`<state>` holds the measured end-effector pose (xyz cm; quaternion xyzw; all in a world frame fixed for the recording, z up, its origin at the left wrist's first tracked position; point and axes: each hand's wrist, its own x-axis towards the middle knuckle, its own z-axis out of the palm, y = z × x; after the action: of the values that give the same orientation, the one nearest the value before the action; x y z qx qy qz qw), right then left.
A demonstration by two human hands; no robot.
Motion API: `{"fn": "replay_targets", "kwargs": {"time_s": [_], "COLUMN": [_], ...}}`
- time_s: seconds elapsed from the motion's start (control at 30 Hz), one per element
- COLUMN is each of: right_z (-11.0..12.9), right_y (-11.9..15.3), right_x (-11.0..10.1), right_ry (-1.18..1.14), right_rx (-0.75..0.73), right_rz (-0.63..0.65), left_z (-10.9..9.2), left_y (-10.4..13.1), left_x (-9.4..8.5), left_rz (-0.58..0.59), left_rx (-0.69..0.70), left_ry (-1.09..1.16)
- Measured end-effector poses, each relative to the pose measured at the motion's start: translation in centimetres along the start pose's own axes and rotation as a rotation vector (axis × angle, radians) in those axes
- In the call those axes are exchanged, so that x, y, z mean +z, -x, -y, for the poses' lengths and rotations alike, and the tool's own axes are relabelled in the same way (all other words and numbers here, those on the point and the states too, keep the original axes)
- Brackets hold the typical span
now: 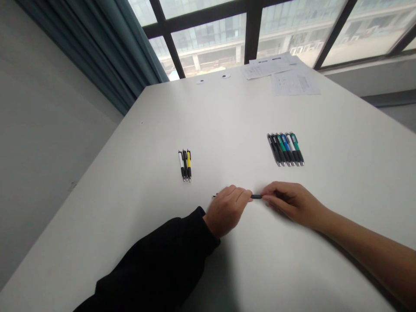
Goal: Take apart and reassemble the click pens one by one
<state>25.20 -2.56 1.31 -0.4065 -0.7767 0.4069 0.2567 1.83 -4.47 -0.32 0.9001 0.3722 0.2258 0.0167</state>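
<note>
A pen (pixel 256 196) lies crosswise between my hands, low over the white table or resting on it; I cannot tell which. Its dark barrel shows in the gap, and a small silver end sticks out left of my left hand (pixel 228 209). That hand is closed over the pen and hides most of it. My right hand (pixel 296 203) pinches the other end between thumb and fingertips. Beyond my left hand, three pens lie side by side: a white one (pixel 181 164), a black one (pixel 185 165) and a yellow one (pixel 189 164).
Several black, green, blue and white pens (pixel 286 149) lie in a row beyond my right hand. Papers (pixel 295 82) and two small white pieces (pixel 226 76) are at the table's (pixel 224 117) far edge, before a window. A blue-grey curtain (pixel 107 47) hangs at left.
</note>
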Motion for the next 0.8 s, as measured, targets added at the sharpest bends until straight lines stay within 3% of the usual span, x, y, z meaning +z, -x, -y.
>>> {"fn": "replay_targets", "kwargs": {"time_s": [0.2,0.8], "right_z": [-0.6,0.1], "right_y": [0.25,0.16], "right_x": [0.22,-0.15], "right_ry": [-0.046,0.017], "right_rx": [-0.033,-0.046], "right_rz": [-0.013,0.041], "left_z": [-0.32,-0.3], "left_y": [-0.16,-0.04], "left_x": [-0.37,-0.29], "left_rz": [0.072,0.032], "left_rx": [0.012,0.004], "left_ry": [0.007,-0.027]}}
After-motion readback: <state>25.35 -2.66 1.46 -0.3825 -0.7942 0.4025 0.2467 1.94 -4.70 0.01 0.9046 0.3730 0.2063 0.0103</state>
